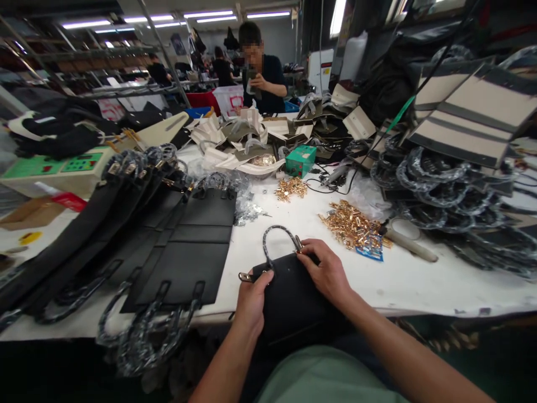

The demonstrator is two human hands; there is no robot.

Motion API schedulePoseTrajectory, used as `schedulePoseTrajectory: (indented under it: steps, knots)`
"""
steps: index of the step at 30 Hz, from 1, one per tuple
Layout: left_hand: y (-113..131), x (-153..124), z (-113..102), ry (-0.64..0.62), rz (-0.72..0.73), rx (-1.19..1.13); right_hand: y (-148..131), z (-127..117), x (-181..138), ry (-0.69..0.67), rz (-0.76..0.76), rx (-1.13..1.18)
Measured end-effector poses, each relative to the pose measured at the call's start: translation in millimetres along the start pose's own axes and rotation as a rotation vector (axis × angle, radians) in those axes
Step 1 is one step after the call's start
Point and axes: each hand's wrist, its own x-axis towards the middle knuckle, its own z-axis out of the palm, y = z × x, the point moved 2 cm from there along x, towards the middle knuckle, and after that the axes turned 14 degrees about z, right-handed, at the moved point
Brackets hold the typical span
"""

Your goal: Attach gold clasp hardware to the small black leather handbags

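At the table's (268, 215) near edge, two hands (325, 271), one panel (293, 296), one handle (279, 228). Toward its middle, two heaps (352, 224) of gold parts, uncountable; by the larger, one blue packet (373, 253), one roll (405, 228), one stick (415, 246). Toward the far edge, one green box (300, 161); beyond it, three people (271, 81). At the left edge, one machine (84, 170).

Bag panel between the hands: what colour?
The bag panel is black; the head view shows it best.
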Motion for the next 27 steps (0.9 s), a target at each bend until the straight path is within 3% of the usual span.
schedulePoseTrajectory:
  steps: [3,11,15,18,22,27]
  knots:
    - [-1.9,0.5,-0.9,-0.028,-0.026,-0.016,-6.7,-15.0,3.0,-0.067,0.122,0.096]
    - [0.3,1.9,1.8,-0.049,-0.032,-0.016,-16.6,-43.3,34.0,-0.478,0.350,0.388]
    - [-2.9,3.4,1.9,-0.058,-0.027,0.006,-22.9,-50.5,32.8,-0.647,0.340,0.251]
    - [-7.7,3.6,0.5,-0.069,0.019,0.057,-24.6,-57.7,25.1,-0.622,0.265,-0.038]
    - [-12.2,2.5,-0.9,-0.059,0.095,0.153,-15.6,-60.5,11.2,-0.514,0.080,-0.254]
    - [-13.0,1.5,1.2,-0.066,0.085,0.154,3.1,-60.4,-6.1,-0.361,-0.053,-0.595]
